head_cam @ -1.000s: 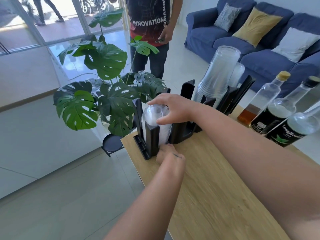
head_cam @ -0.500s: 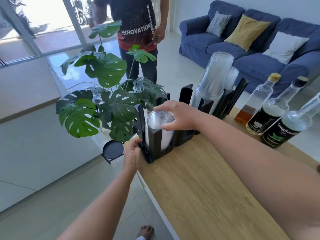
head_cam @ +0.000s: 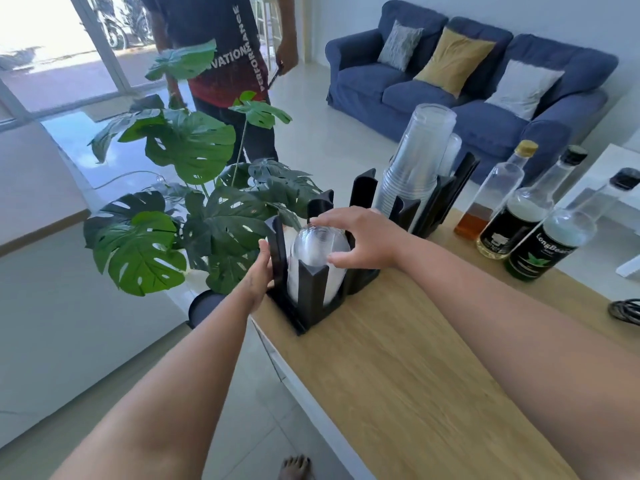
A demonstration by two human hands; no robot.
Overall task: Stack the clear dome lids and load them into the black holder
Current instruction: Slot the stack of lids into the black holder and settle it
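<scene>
A stack of clear dome lids [head_cam: 313, 261] stands upright inside the nearest bay of the black holder [head_cam: 313, 306], at the left end of the wooden counter. My right hand [head_cam: 360, 239] rests on the top dome with fingers spread over it, thumb against its side. My left hand [head_cam: 259, 271] grips the holder's left upright post from outside. The lower lids are partly hidden behind the front post.
Stacked clear cups [head_cam: 415, 161] fill the holder's farther bays. Three bottles [head_cam: 540, 216] stand at the right. A monstera plant [head_cam: 180, 202] sits just off the counter's left edge. A person [head_cam: 221, 57] stands behind it. A black cable [head_cam: 627, 311] lies at right.
My left hand moved from the holder's front base round to its left post. My right hand stayed on top of the lid stack, and the view shifted closer.
</scene>
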